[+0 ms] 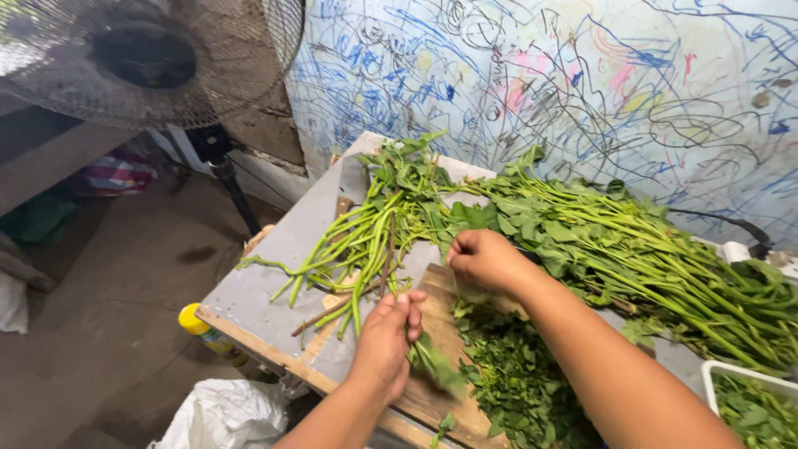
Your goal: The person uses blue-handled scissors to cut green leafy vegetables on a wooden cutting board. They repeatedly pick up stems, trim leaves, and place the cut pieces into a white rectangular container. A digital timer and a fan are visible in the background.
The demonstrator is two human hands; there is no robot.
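Observation:
My left hand [387, 339] is closed around a small bunch of green leaves that hangs, blurred, over a wooden cutting board [432, 397]. Farther up the board, my right hand [485, 259] is closed with its fingers curled down at the edge of a big heap of long-stemmed leafy greens [632, 249]. To the left of both hands lies a pile of bare green stems [357, 241]. A mound of plucked leaves [519, 382] sits on the board below my right forearm.
The greens lie on a grey table [274, 274] set against a scribbled wall. A white tub [731, 376] with leaves is at the right edge. A standing fan [150, 58], a yellow-capped can [199, 326] and a white sack [220, 416] stand left of the table.

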